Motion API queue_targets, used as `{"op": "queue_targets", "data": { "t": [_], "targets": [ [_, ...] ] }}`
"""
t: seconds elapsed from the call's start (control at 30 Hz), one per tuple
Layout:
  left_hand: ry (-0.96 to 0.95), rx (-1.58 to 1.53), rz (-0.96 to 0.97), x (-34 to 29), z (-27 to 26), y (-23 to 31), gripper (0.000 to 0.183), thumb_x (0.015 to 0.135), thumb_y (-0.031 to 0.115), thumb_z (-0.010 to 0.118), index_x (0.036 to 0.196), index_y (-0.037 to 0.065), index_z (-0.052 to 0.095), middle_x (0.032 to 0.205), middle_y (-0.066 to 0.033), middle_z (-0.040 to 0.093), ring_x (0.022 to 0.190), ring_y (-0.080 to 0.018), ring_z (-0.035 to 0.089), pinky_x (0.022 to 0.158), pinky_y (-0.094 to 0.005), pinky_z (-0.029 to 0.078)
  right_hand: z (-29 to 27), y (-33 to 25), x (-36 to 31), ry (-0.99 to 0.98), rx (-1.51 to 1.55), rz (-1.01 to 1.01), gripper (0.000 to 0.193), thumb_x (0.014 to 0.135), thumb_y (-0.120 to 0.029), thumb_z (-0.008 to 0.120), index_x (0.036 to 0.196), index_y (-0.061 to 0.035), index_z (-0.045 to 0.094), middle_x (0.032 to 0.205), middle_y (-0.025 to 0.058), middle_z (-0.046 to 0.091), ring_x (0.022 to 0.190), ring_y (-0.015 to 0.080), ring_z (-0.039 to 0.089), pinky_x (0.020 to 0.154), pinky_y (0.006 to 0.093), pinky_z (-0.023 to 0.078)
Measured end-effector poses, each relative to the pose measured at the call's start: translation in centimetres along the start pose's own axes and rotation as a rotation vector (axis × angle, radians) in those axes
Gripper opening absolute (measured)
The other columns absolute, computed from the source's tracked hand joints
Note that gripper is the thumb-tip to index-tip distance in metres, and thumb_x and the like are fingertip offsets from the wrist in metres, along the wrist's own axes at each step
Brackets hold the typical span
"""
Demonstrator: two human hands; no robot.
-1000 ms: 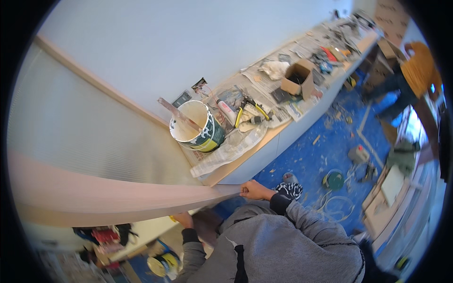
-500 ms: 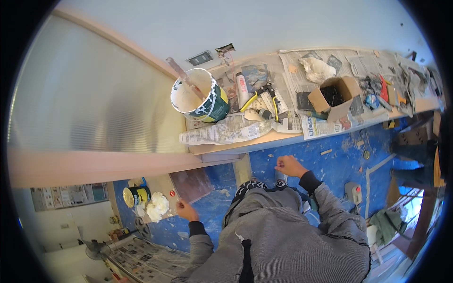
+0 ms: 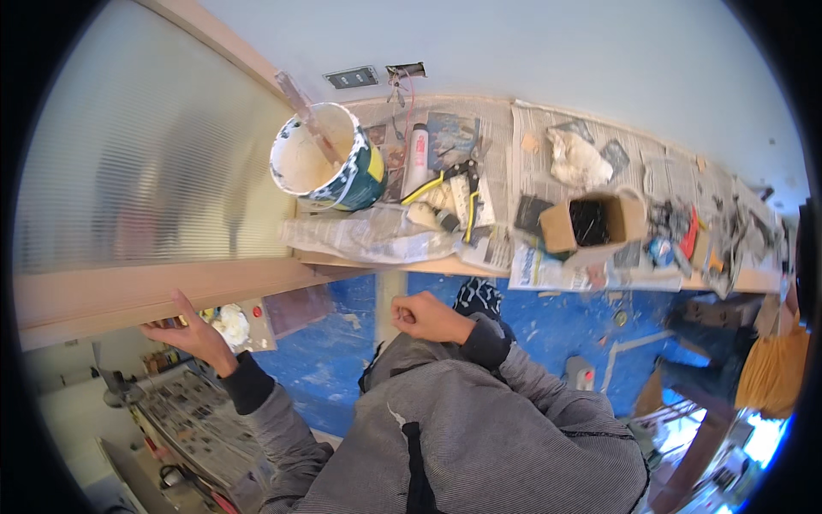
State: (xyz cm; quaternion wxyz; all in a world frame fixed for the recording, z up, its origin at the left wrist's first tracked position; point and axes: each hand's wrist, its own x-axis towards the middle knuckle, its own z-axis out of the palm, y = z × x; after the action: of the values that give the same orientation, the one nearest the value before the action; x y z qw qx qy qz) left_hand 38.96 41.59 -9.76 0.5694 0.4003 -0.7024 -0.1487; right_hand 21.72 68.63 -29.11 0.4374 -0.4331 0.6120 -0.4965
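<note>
My left hand [image 3: 199,336] is stretched out with its fingers apart. It is at the lower edge of a pale wooden frame [image 3: 154,294] that borders a ribbed translucent panel [image 3: 163,188]; whether the fingers touch the wood I cannot tell. In front of my body my right hand [image 3: 431,317] is closed, its fingers curled in, and anything inside them is hidden. Beyond the frame, a paint bucket [image 3: 364,184] with a dark green and yellow outside stands on the newspaper-covered ledge. A paint-smeared stick [image 3: 308,120] leans in it.
Along the ledge lie yellow-and-black pliers [image 3: 471,197], a white tube [image 3: 417,154], an open cardboard box [image 3: 629,221] and a crumpled cloth [image 3: 580,161]. Blue sheeting [image 3: 342,377] covers the floor. Another person [image 3: 715,343] is at the far right.
My body has turned and stepped along the ledge. My left hand has risen outward to the wooden frame and its fingers have spread. My right hand has shifted left, still closed.
</note>
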Motion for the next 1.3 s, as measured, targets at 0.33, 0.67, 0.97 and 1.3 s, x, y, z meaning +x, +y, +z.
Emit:
{"op": "queue_targets", "data": {
  "t": [0.33,0.67,0.97,1.3],
  "targets": [
    [0.053,0.293,-0.031,0.7,1.0,-2.3,0.086,0.094,0.020,0.073,0.147,-0.006,0.011,0.146,-0.0277,0.036,0.130,-0.0303,0.047,0.110,-0.0415,0.040,-11.0,1.9,-1.8,-0.305,-0.031,0.005,0.016,0.086,-0.015,0.071,0.084,-0.0012,0.063,0.064,0.0139,0.061,0.062,0.0320,0.063,0.060,0.0397,0.048],
    [0.080,0.421,-0.031,0.7,1.9,-0.5,0.091,0.092,0.015,0.073,0.150,-0.009,0.006,0.146,-0.0312,0.036,0.132,-0.0325,0.045,0.113,-0.0401,0.035,-11.2,2.4,-0.8,-0.432,0.077,-0.094,0.018,0.090,-0.016,0.069,0.087,0.0009,0.064,0.062,0.0109,0.055,0.056,0.0242,0.053,0.056,0.0366,0.043],
    [0.025,0.508,-0.110,0.2,-1.2,-3.5,0.105,0.089,0.026,0.077,0.148,-0.020,0.004,0.150,-0.0365,0.031,0.141,-0.0395,0.034,0.120,-0.0400,0.021,-9.7,4.6,-2.1,-0.510,-0.047,-0.054,0.021,0.090,-0.017,0.070,0.087,0.0022,0.063,0.066,0.0117,0.059,0.059,0.0211,0.056,0.060,0.0340,0.047],
    [0.032,0.085,-0.023,0.2,-1.9,-0.6,0.091,0.084,0.008,0.073,0.156,-0.002,0.017,0.145,-0.0212,0.043,0.128,-0.0297,0.050,0.101,-0.0389,0.049,-0.9,2.1,-0.7,-0.589,-0.235,-0.101,0.019,0.094,-0.018,0.065,0.096,0.0009,0.069,0.073,0.0187,0.066,0.065,0.0274,0.064,0.063,0.0379,0.049]
  ]
}}
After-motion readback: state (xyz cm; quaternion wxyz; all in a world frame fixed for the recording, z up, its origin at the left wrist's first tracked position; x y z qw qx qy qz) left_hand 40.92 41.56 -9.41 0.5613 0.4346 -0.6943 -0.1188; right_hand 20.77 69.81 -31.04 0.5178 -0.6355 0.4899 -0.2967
